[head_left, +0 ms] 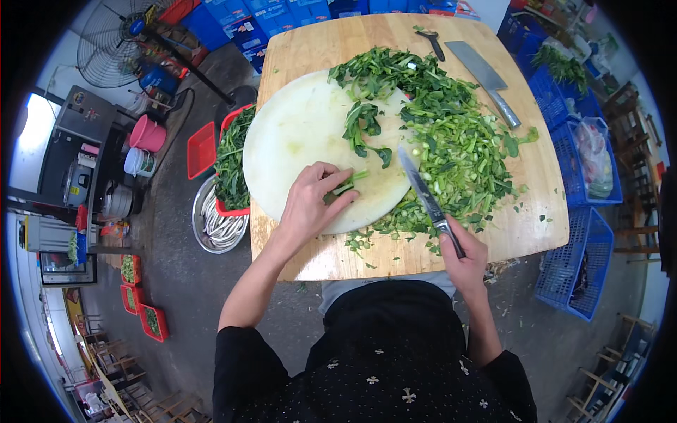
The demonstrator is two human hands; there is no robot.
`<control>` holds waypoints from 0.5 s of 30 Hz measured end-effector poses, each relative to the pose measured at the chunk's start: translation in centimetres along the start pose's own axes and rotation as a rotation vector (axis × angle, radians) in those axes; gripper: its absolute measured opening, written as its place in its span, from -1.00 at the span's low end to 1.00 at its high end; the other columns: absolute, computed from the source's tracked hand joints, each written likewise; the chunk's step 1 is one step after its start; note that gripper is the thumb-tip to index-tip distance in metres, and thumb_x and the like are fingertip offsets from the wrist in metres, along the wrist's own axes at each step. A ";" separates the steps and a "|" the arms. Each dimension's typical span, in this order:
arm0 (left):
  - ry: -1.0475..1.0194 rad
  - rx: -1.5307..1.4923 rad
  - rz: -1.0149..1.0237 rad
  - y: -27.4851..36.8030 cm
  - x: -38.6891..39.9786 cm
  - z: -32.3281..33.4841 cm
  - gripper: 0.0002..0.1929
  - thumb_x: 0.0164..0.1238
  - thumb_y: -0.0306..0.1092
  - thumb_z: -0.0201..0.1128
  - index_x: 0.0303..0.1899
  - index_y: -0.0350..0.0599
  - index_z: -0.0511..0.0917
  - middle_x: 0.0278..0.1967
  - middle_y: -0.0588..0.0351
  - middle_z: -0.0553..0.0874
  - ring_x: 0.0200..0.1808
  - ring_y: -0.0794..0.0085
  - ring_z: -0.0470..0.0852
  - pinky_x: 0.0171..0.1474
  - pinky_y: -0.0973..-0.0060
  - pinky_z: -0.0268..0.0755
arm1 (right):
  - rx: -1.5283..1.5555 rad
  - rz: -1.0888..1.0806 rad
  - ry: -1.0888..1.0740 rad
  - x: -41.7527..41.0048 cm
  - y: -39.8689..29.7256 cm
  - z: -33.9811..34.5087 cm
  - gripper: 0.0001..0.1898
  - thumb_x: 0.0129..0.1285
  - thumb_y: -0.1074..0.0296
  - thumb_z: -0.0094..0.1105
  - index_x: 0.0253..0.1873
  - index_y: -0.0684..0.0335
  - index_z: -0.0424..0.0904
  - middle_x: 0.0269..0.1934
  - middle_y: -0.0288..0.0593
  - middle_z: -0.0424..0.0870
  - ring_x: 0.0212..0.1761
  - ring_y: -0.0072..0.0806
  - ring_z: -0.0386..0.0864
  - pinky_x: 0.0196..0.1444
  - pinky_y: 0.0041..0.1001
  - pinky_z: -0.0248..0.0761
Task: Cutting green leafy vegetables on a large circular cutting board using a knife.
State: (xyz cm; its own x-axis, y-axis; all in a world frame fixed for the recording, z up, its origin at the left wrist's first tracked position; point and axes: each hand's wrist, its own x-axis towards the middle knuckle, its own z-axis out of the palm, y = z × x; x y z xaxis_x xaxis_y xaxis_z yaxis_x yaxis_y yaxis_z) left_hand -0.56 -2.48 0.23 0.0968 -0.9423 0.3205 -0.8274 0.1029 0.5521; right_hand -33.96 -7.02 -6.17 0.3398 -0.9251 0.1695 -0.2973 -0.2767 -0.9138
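Note:
A round white cutting board (288,127) lies on the wooden table. On its near part my left hand (320,193) curls around a few green stems (349,182), pressing them to the board; their other ends are hidden under the palm. My right hand (465,254) grips a knife (426,195) by its dark handle, the blade pointing away over the board's right edge, apart from the stems. A few leafy greens (362,127) lie loose beyond my left hand. Chopped greens (449,153) are heaped along the board's far and right sides, spilling onto the table.
A cleaver (478,69) and a black-handled peeler (433,43) lie at the table's far right. Left of the table stand a red basket of leafy greens (235,158) and a metal bowl of small fish (222,222). Blue crates (576,264) flank the right; a fan (113,45) stands far left.

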 end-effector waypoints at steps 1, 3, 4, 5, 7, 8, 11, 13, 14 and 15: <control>-0.015 -0.050 -0.080 0.2 -0.1 0.3 -0.70 0.42 -0.39 0.56 0.13 -0.17 0.88 -0.10 0.02 0.80 -0.08 0.17 0.78 0.01 0.28 0.67 | -0.019 0.010 -0.031 0.0 -0.4 0.1 -0.58 0.50 0.47 0.43 0.41 0.35 0.74 -0.33 -0.21 0.74 -0.42 -0.66 0.51 -0.34 -0.51 0.41; 0.010 -0.030 -0.054 0.4 -0.2 1.2 -0.71 0.41 -0.40 0.57 0.12 -0.18 0.88 -0.11 0.01 0.81 -0.10 0.18 0.79 -0.02 0.29 0.68 | -0.052 -0.014 -0.024 -0.3 -1.6 0.4 -0.58 0.49 0.46 0.44 0.40 0.30 0.75 -0.35 -0.19 0.72 -0.45 -0.60 0.53 -0.36 -0.47 0.42; 0.032 -0.008 -0.029 0.5 -0.3 1.5 -0.71 0.41 -0.40 0.57 0.11 -0.18 0.88 -0.11 0.00 0.81 -0.12 0.19 0.79 -0.05 0.29 0.68 | -0.082 -0.035 -0.018 -0.5 -2.4 0.6 -0.58 0.48 0.45 0.45 0.39 0.25 0.77 -0.38 -0.17 0.70 -0.48 -0.53 0.55 -0.38 -0.44 0.43; 0.031 -0.011 -0.028 0.6 -0.4 1.7 -0.71 0.41 -0.40 0.57 0.11 -0.18 0.88 -0.11 0.00 0.81 -0.12 0.19 0.79 -0.05 0.29 0.68 | -0.085 -0.034 -0.017 -0.5 -3.1 0.7 -0.58 0.48 0.45 0.45 0.39 0.25 0.77 -0.38 -0.17 0.70 -0.48 -0.53 0.55 -0.38 -0.44 0.43; 0.065 -0.022 -0.040 0.7 -0.4 2.0 -0.73 0.40 -0.41 0.58 0.08 -0.20 0.88 -0.12 -0.02 0.84 -0.16 0.20 0.81 -0.07 0.31 0.68 | -0.304 -0.233 -0.020 -0.4 -4.7 0.5 -0.56 0.45 0.45 0.45 0.40 0.17 0.78 -0.40 -0.15 0.67 -0.51 -0.37 0.60 -0.40 -0.37 0.45; 0.063 -0.025 -0.040 0.8 -0.4 2.1 -0.73 0.40 -0.41 0.58 0.08 -0.20 0.88 -0.12 -0.02 0.84 -0.16 0.20 0.81 -0.07 0.31 0.68 | -0.345 -0.245 -0.029 -0.3 -5.8 0.4 -0.55 0.41 0.44 0.48 0.38 0.11 0.80 -0.41 -0.20 0.64 -0.51 -0.32 0.63 -0.43 -0.33 0.47; 0.134 -0.088 -0.094 1.2 -0.3 2.2 -0.77 0.39 -0.42 0.58 0.02 -0.22 0.86 -0.15 -0.03 0.86 -0.21 0.23 0.81 -0.09 0.34 0.67 | -0.506 -0.371 -0.065 0.3 -7.3 0.2 -0.52 0.38 0.41 0.48 0.39 0.08 0.79 -0.38 -0.24 0.62 -0.51 -0.35 0.63 -0.43 -0.33 0.49; 0.120 -0.118 -0.154 1.3 -0.3 2.1 -0.80 0.38 -0.42 0.60 -0.03 -0.23 0.85 -0.17 -0.03 0.87 -0.23 0.24 0.82 -0.10 0.35 0.66 | -0.552 -0.364 -0.095 0.7 -8.1 0.1 -0.52 0.38 0.44 0.47 0.39 0.10 0.79 -0.40 -0.22 0.60 -0.51 -0.31 0.62 -0.41 -0.31 0.51; 0.119 -0.120 -0.156 1.2 -0.4 2.0 -0.80 0.38 -0.42 0.60 -0.03 -0.23 0.85 -0.17 -0.03 0.87 -0.23 0.24 0.82 -0.10 0.35 0.66 | -0.596 -0.358 -0.125 0.7 -8.3 0.2 -0.52 0.38 0.46 0.46 0.39 0.11 0.79 -0.42 -0.21 0.59 -0.50 -0.27 0.62 -0.39 -0.29 0.52; 0.111 -0.107 -0.148 1.1 -0.4 2.0 -0.79 0.37 -0.42 0.60 -0.04 -0.24 0.85 -0.18 -0.03 0.87 -0.23 0.25 0.82 -0.10 0.36 0.67 | -0.597 -0.358 -0.129 0.7 -8.4 0.1 -0.52 0.38 0.46 0.46 0.39 0.11 0.79 -0.42 -0.21 0.59 -0.50 -0.27 0.62 -0.39 -0.29 0.52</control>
State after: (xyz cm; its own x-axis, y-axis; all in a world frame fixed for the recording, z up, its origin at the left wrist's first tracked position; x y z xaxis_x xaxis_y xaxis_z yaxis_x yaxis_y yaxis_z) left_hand -2.65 -2.67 -0.84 0.2782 -0.9092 0.3097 -0.7369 0.0047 0.6759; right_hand -31.09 -5.31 1.59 0.6003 -0.7226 0.3428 -0.5737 -0.6877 -0.4450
